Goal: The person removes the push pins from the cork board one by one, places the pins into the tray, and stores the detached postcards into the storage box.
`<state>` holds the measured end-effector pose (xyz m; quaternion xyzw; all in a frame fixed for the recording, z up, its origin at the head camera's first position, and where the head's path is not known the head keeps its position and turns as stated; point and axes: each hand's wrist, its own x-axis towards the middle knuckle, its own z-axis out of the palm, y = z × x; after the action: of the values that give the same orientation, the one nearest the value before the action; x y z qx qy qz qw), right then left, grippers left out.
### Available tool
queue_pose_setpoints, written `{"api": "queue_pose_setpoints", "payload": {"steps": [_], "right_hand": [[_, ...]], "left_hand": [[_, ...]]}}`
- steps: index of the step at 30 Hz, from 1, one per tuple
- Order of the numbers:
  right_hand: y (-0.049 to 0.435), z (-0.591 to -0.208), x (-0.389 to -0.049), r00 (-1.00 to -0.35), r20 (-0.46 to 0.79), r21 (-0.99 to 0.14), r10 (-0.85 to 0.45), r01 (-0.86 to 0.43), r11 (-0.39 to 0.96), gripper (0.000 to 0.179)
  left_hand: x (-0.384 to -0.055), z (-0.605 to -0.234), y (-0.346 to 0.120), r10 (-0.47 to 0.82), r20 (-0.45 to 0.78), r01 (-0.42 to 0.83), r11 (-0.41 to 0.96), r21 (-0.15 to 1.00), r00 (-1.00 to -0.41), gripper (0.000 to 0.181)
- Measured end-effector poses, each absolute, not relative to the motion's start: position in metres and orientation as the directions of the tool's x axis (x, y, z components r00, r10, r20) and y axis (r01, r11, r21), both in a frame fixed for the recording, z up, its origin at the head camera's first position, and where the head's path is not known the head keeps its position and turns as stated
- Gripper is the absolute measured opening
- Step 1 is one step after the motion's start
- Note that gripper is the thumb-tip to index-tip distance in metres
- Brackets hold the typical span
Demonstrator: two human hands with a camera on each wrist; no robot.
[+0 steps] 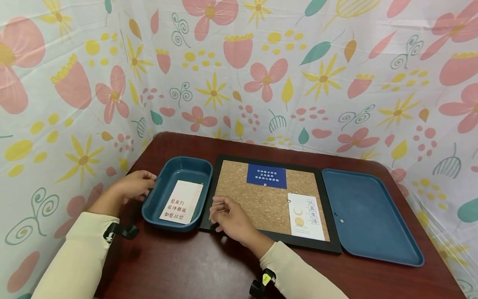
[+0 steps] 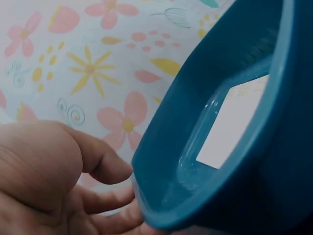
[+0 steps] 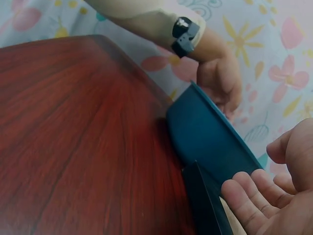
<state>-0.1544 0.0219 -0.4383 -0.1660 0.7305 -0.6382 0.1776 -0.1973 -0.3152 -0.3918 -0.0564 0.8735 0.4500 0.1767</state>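
Observation:
My left hand (image 1: 137, 186) is at the left rim of a deep blue bin (image 1: 148, 207). In the left wrist view the thumb tip meets the bin's outer edge, and the other fingers lie against its outside, partly hidden beneath it. A white card (image 1: 183, 199) with dark red writing lies inside the bin. Over the left edge of a black-framed cork board (image 1: 242, 203) is my right hand (image 1: 232, 218), its fingers loosely bent and holding nothing, close to the bin's right side. Pinned on the board are a dark blue card (image 1: 266, 175) and a white card (image 1: 307, 216) with a moon drawing.
A shallow blue tray (image 1: 373, 211) sits right of the board, with a small pin (image 1: 341, 221) near its left edge. Everything rests on a dark red wooden table (image 1: 179, 265). A flower-patterned curtain (image 1: 239, 83) hangs behind and along the sides.

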Motion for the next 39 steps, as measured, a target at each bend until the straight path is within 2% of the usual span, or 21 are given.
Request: {"api": "queue_pose_setpoints", "payload": {"steps": [6, 11, 16, 20, 23, 28, 34, 39], "right_hand": [[0.032, -0.443, -0.16, -0.894, -0.02, -0.984, -0.448, -0.063, 0.168, 0.043], [0.042, -0.447, -0.166, -0.9, -0.007, -0.979, -0.436, -0.082, 0.185, 0.039], [0.052, -0.448, -0.173, -0.907, 0.002, -0.97, -0.421, -0.105, 0.22, 0.037], [0.063, -0.448, -0.18, -0.922, 0.006, -0.961, -0.388, -0.113, 0.252, 0.036], [0.071, -0.448, -0.186, -0.935, 0.02, -0.954, -0.354, -0.123, 0.272, 0.035], [0.084, -0.451, -0.196, -0.945, 0.056, -0.939, -0.323, -0.16, 0.305, 0.032], [0.098, -0.452, -0.207, -0.946, 0.109, -0.88, -0.305, -0.235, 0.414, 0.032], [0.112, -0.449, -0.216, -0.948, 0.129, -0.804, -0.292, -0.272, 0.528, 0.033]], "left_hand": [[-0.196, -0.385, -0.299, -0.004, -0.192, -0.133, 0.739, 0.66, -0.981, 0.046], [-0.193, -0.375, -0.278, 0.024, -0.046, -0.007, 0.818, 0.575, -0.999, 0.047], [-0.191, -0.372, -0.254, 0.158, 0.049, 0.16, 0.838, 0.521, -0.986, 0.049], [-0.189, -0.371, -0.232, 0.339, 0.116, 0.353, 0.811, 0.466, -0.934, 0.055], [-0.189, -0.371, -0.214, 0.437, 0.124, 0.446, 0.789, 0.422, -0.891, 0.061], [-0.192, -0.376, -0.186, 0.527, 0.08, 0.518, 0.776, 0.359, -0.846, 0.068], [-0.199, -0.383, -0.162, 0.584, 0.019, 0.566, 0.777, 0.275, -0.811, 0.075], [-0.206, -0.389, -0.147, 0.6, -0.044, 0.571, 0.779, 0.259, -0.799, 0.079]]}}
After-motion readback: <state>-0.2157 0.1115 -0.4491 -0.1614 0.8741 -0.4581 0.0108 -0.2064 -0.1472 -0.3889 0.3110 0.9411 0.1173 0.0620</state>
